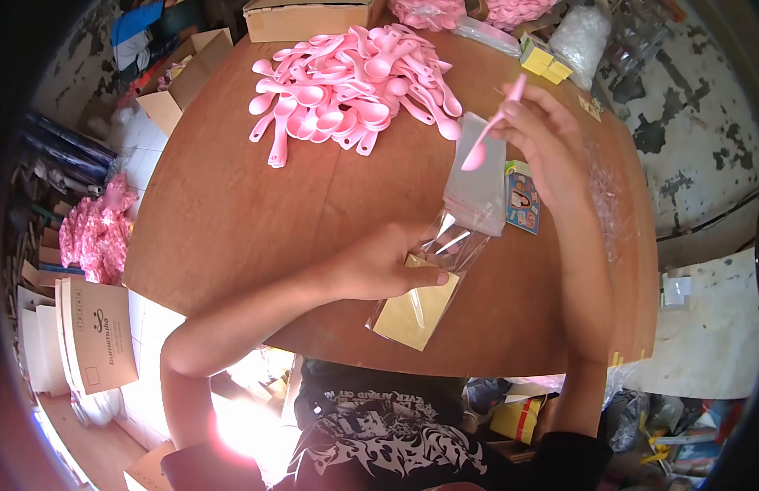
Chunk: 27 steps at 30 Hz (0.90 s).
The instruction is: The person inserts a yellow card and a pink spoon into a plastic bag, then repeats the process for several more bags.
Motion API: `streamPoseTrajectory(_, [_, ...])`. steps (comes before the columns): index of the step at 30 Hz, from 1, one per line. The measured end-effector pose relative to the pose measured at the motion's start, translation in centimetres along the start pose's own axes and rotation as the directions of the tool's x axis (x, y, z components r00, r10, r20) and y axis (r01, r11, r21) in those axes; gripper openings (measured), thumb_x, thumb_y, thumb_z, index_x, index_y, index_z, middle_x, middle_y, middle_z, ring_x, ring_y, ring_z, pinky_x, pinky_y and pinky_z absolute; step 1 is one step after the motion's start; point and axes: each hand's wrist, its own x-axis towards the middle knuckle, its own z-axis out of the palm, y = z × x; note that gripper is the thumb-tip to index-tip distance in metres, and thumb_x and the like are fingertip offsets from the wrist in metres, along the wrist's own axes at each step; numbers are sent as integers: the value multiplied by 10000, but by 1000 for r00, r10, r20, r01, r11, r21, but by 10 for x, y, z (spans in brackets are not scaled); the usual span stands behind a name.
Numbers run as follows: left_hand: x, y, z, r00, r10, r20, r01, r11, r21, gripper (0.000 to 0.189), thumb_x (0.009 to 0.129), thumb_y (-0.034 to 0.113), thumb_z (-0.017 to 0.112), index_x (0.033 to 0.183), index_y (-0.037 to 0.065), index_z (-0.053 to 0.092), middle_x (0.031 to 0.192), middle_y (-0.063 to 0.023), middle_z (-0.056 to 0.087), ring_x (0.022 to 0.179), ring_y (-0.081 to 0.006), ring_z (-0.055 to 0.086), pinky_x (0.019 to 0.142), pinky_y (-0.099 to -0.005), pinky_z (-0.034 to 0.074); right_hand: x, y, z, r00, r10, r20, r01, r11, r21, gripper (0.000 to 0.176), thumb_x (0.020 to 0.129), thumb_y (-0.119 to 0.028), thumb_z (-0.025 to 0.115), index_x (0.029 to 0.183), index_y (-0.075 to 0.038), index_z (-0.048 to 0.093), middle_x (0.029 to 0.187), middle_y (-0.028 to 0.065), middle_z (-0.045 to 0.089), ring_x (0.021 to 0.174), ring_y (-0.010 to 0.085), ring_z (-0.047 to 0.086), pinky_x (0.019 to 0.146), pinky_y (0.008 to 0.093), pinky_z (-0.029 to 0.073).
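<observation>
My left hand (392,266) grips a clear plastic bag (464,239) with its thumb laid across the front. Inside the bag is a yellow card (420,309), near the table's front edge. Raised over the right side of the table, my right hand (545,135) pinches a pink spoon (476,155), bowl pointing down. Below that spoon lies a stack of clear plastic bags (482,184), with a small colourful printed card (522,196) beside it. A large heap of pink spoons (339,102) covers the far middle of the table.
Behind the heap stands a cardboard box (310,20). Yellow boxes (545,61) and a bulging clear plastic bag (581,42) sit at the far right edge of the brown table (232,221). Cartons (97,331) and pink wrapped bundles (100,229) are on the left.
</observation>
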Motion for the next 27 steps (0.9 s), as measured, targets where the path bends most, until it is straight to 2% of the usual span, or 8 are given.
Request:
streamPoseTrajectory(5, [3,0,2,999,3,-46,-4,1000,-23,397,867,103,701,1217,-9,550,1008,-90,668,974,-141,628,822,-295,497,-46,-18,-20,997,-32,-68,35,999,38,311,862,-52,684,1126,19,535,872,88,667,745,126,650,693,283,541])
streamPoseTrajectory(7, [4,1,4,999,3,-36,-2,1000,18,392,871,94,695,1220,-9,548,1002,-82,669,970,-132,624,823,-291,497,-57,-20,-14,984,-112,-139,92,985,-144,390,840,-9,696,1175,-1,497,858,83,667,731,126,652,677,264,535])
streamPoseTrajectory(11, [1,8,9,998,-54,-19,55,998,29,380,874,88,691,1216,-3,552,1016,-82,669,976,-124,619,826,-288,494,-63,-15,-11,987,-101,-126,79,982,-172,439,824,17,705,1196,-19,474,843,78,674,727,111,651,665,237,521])
streamPoseTrajectory(17, [1,8,11,985,149,-83,-145,988,63,368,910,140,663,1240,21,554,1007,-48,662,934,-87,589,828,-280,486,-70,6,6,997,-69,-38,58,973,-225,425,822,-45,737,1161,-19,482,814,66,683,728,77,636,630,210,477])
streamPoseTrajectory(19, [1,8,12,990,103,-92,-110,991,-73,351,967,236,591,1250,31,552,985,-28,651,917,-70,572,825,-268,480,-74,10,11,999,-49,-15,44,967,-252,414,821,-59,742,1150,-22,492,807,64,683,711,73,630,623,206,468])
streamPoseTrajectory(22, [0,8,10,993,21,-116,-27,998,-51,360,1021,321,467,1211,34,573,965,-30,650,892,-70,579,795,-262,483,-77,12,17,1000,-13,9,15,947,-320,362,820,-104,752,1106,-51,536,837,41,677,752,68,620,632,218,457])
streamPoseTrajectory(24, [1,5,8,993,34,-115,-42,997,-61,373,1032,337,423,1177,34,585,935,-28,650,864,-70,583,772,-262,485,-78,14,19,989,-146,16,138,884,-446,328,821,-127,754,1082,-71,563,930,31,659,847,75,613,674,241,466])
streamPoseTrajectory(27, [1,-2,9,983,101,-151,-102,995,3,409,1047,356,364,1115,30,602,875,-25,646,811,-74,589,731,-264,487,-78,13,21,985,-170,16,160,885,-438,237,837,-127,737,1022,-66,602,1010,27,631,918,85,600,717,259,478])
